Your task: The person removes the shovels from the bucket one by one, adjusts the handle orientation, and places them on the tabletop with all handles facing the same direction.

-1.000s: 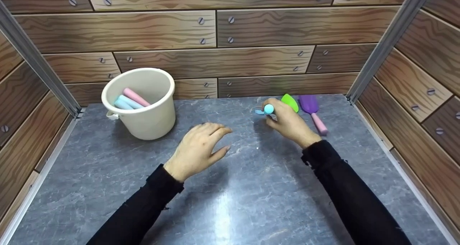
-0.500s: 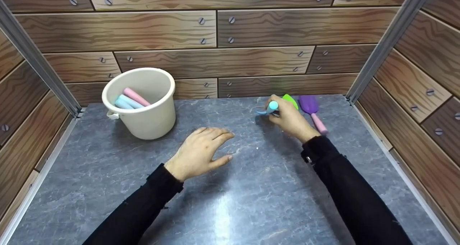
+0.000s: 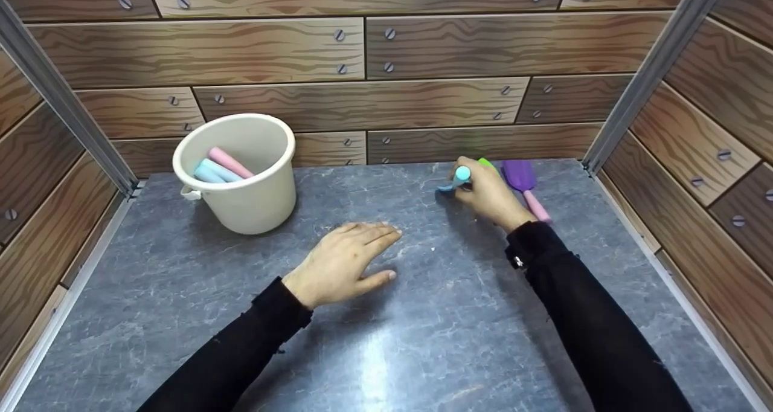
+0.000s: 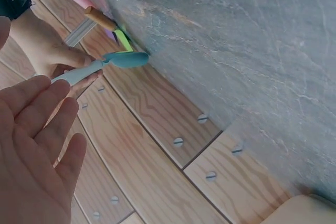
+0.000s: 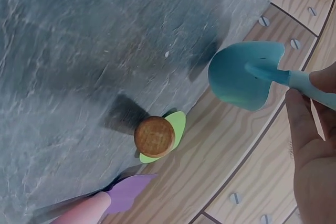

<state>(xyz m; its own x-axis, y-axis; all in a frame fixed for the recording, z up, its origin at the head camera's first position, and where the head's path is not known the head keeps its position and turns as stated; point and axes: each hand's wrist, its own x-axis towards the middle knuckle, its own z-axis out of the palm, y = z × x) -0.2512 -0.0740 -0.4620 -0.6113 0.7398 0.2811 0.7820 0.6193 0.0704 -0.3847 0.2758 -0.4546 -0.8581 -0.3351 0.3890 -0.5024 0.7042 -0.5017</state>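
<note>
My right hand grips the light blue handle of a small teal toy shovel, near the back of the table. In the right wrist view the shovel's blade points away from my fingers, above the tabletop. My left hand is over the middle of the table, palm down, fingers extended and holding nothing. Beside my right hand is a green-bladed trowel with a wooden handle, mostly hidden by that hand in the head view. To its right lies a purple shovel with a pink handle.
A cream bucket stands at the back left, holding things with a pink handle and light blue handles. Wood-patterned walls enclose the grey table at the back and sides.
My right hand has shifted slightly right with the teal shovel, covering more of the green trowel. My left hand has moved a little right and nearer to me, its fingers straightening.
</note>
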